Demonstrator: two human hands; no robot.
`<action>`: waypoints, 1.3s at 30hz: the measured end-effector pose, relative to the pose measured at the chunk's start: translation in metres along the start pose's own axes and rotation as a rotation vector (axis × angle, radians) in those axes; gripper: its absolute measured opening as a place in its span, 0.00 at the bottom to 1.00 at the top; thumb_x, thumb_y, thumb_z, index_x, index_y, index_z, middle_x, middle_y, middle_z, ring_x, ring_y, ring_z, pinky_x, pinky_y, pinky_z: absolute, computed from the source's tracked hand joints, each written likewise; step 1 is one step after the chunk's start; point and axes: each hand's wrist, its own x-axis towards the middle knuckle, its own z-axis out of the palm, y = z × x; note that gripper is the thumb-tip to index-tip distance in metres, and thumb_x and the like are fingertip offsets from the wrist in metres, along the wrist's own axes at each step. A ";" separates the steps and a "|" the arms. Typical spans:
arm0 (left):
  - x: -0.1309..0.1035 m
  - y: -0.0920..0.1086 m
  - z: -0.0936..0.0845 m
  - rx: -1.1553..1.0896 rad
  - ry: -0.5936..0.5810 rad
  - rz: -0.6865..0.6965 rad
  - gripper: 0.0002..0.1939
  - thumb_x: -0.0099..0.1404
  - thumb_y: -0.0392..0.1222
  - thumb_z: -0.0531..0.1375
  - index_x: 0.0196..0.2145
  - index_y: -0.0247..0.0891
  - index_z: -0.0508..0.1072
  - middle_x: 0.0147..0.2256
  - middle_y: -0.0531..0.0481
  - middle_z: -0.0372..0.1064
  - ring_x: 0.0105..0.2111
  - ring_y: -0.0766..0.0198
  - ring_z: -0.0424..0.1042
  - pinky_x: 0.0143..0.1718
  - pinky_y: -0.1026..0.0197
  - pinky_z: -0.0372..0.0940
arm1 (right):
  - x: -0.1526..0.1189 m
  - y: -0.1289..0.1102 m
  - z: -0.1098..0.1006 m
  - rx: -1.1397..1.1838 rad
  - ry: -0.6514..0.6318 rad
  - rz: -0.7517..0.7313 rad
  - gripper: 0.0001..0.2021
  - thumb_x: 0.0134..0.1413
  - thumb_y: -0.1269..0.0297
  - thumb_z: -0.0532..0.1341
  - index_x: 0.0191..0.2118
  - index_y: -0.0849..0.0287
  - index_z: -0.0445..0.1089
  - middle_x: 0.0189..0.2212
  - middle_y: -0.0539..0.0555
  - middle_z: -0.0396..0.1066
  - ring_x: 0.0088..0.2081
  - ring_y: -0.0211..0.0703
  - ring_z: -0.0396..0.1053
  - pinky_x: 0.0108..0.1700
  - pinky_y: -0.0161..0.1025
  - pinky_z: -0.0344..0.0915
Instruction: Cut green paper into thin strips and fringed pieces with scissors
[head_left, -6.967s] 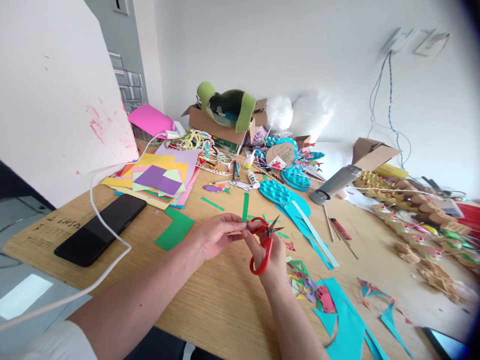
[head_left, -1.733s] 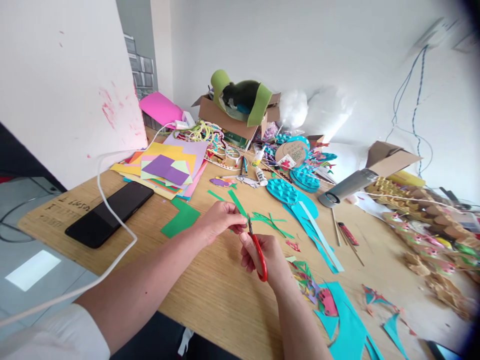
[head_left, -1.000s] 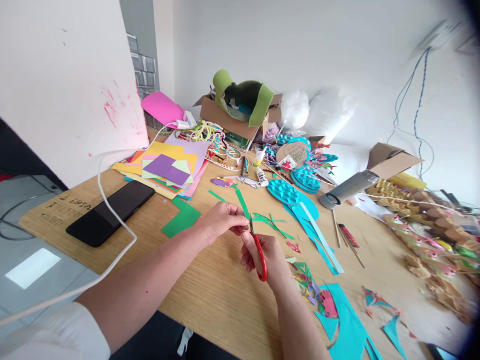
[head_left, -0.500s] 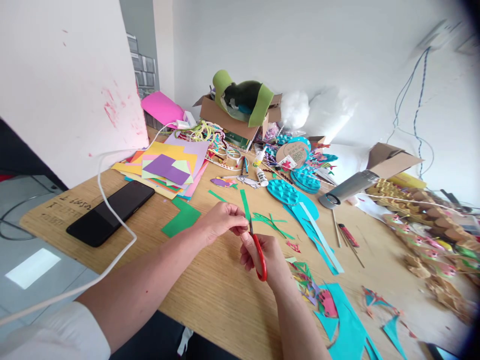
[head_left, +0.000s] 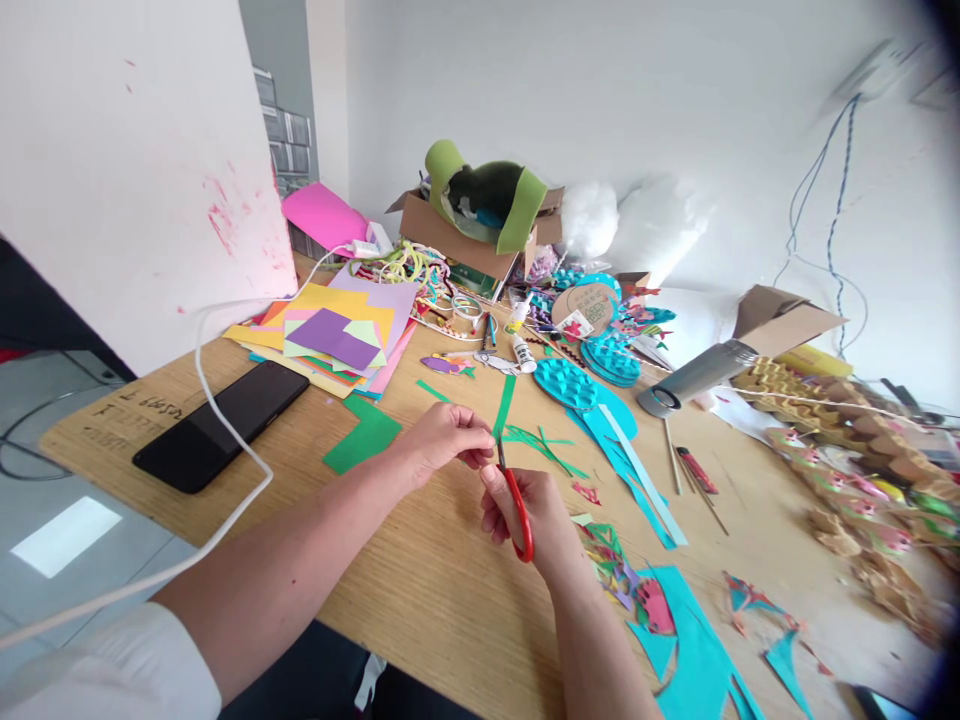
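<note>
My left hand (head_left: pixel 452 437) pinches a narrow green paper strip (head_left: pixel 505 405) near its lower end, and the strip's far end points away over the table. Red-handled scissors (head_left: pixel 519 515) are in my right hand (head_left: pixel 536 510), with the blades up against the strip beside my left fingertips. Whether the blades are fully closed is hard to tell. Thin green paper cuttings (head_left: pixel 551 450) lie just right of the blades. Behind my left wrist rests an L-shaped piece of green paper (head_left: pixel 364 435).
A black phone (head_left: pixel 221 425) and white cable lie at left, below stacked coloured paper (head_left: pixel 330 335). Glue bottles (head_left: pixel 523 353), blue egg-tray pieces (head_left: pixel 571 385) and a stuffed cardboard box (head_left: pixel 457 235) stand behind. At right are a metal flask (head_left: pixel 701 375), a red cutter (head_left: pixel 697 470) and blue paper (head_left: pixel 694 640).
The far end of the green strip has swung to the right, so it now leans rightward instead of slightly left. Both hands and the scissors stay almost in place.
</note>
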 end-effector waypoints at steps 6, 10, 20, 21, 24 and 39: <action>-0.002 0.003 0.000 0.034 -0.039 0.008 0.04 0.45 0.37 0.60 0.19 0.33 0.69 0.18 0.52 0.67 0.20 0.69 0.66 0.27 0.64 0.63 | 0.000 0.001 -0.001 -0.017 -0.013 -0.009 0.27 0.47 0.38 0.59 0.17 0.60 0.62 0.12 0.52 0.66 0.13 0.35 0.62 0.15 0.29 0.56; -0.002 0.004 0.001 0.016 -0.040 -0.011 0.05 0.45 0.38 0.60 0.19 0.33 0.70 0.19 0.51 0.67 0.20 0.69 0.66 0.27 0.64 0.62 | 0.000 0.000 0.000 -0.015 -0.002 0.005 0.27 0.47 0.38 0.59 0.17 0.60 0.62 0.11 0.51 0.66 0.13 0.35 0.63 0.15 0.30 0.55; 0.000 0.000 0.000 0.006 -0.038 -0.006 0.05 0.45 0.38 0.61 0.21 0.33 0.70 0.19 0.52 0.68 0.21 0.69 0.67 0.27 0.65 0.62 | 0.000 -0.001 0.000 0.000 0.009 0.004 0.26 0.47 0.39 0.60 0.17 0.59 0.62 0.11 0.50 0.66 0.13 0.36 0.63 0.16 0.30 0.57; 0.000 0.000 0.000 0.010 -0.042 -0.005 0.05 0.45 0.37 0.61 0.21 0.33 0.70 0.19 0.52 0.68 0.21 0.69 0.67 0.27 0.65 0.62 | 0.000 0.000 0.000 -0.003 0.010 0.003 0.26 0.47 0.39 0.60 0.17 0.59 0.62 0.11 0.51 0.66 0.13 0.36 0.63 0.16 0.30 0.57; -0.001 0.001 0.000 0.025 -0.046 -0.009 0.04 0.45 0.36 0.61 0.21 0.33 0.70 0.19 0.51 0.69 0.21 0.69 0.67 0.27 0.65 0.63 | 0.000 0.000 -0.001 -0.017 0.011 -0.015 0.27 0.46 0.38 0.60 0.17 0.60 0.62 0.12 0.51 0.67 0.14 0.36 0.63 0.16 0.30 0.57; -0.002 0.003 -0.001 -0.013 -0.050 -0.035 0.07 0.46 0.40 0.61 0.21 0.33 0.71 0.19 0.51 0.68 0.20 0.69 0.67 0.26 0.65 0.62 | -0.001 0.000 -0.001 -0.017 0.024 0.014 0.26 0.46 0.40 0.61 0.16 0.60 0.61 0.11 0.51 0.66 0.13 0.35 0.62 0.15 0.30 0.54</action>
